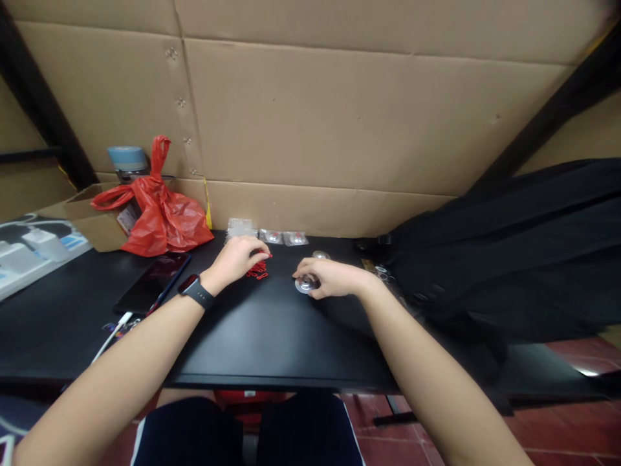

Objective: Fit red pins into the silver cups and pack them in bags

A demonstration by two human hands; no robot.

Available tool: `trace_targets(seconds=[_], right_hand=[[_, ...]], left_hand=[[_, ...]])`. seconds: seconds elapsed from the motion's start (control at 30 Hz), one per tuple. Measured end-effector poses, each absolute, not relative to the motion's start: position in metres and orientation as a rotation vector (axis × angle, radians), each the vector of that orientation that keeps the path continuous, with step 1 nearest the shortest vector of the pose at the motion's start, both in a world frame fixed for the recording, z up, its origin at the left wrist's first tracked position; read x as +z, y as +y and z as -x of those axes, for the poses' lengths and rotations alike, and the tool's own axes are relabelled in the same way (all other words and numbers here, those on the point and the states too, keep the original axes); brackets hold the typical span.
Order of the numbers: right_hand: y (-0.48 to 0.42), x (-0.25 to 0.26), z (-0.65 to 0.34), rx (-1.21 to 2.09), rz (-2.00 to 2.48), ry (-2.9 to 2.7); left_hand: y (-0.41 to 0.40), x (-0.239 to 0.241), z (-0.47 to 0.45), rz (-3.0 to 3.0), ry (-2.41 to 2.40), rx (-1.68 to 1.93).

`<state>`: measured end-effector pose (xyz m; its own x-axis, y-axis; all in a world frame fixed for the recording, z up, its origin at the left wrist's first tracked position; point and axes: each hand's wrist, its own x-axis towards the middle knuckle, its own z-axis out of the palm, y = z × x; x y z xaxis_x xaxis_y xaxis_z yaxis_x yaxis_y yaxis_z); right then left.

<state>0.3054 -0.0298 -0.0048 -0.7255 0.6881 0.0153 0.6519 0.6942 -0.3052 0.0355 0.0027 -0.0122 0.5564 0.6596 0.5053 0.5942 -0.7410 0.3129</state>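
My left hand (236, 260), with a dark watch (196, 291) on its wrist, has thumb and finger pinched on a bit of red cord. Just beneath it, several red cord loops (259, 272) lie in a small pile on the black table (252, 343). To the right, the fingers of my right hand (334, 278) curl around the rim of a shiny silver disc (305, 285) with a raised centre, at table level. Behind that hand lies a second, similar disc (320, 255), partly hidden.
Two small clear packets (295, 239) and a stack of clear bags (241, 228) lie along the cardboard wall (315, 129). Leftward are a red plastic bag (165, 217), a cardboard box (94, 223), a phone (152, 283) and a power strip (29, 265). Black fabric (509, 252) covers the right side.
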Motion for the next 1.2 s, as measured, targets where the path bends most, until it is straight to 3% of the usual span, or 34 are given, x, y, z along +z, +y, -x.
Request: trace_targets(seconds=[0.17, 0.37, 0.93, 1.2], right_hand=[[-0.035, -0.004, -0.294, 0.239, 1.122, -2.537], [-0.044, -0.007, -0.267, 0.345, 0.874, -2.099], [-0.047, -0.015, -0.255, 0.479, 0.812, -1.933], [-0.045, -0.013, -0.257, 0.601, 0.987, -1.872]], left_hand=[[-0.004, -0.01, -0.042, -2.602, 1.02, 0.995], [-0.013, -0.013, -0.055, -2.314, 0.963, 1.102], [-0.023, -0.015, -0.066, -2.254, 0.96, 1.31], [-0.025, -0.014, -0.066, -2.378, 0.995, 1.399]])
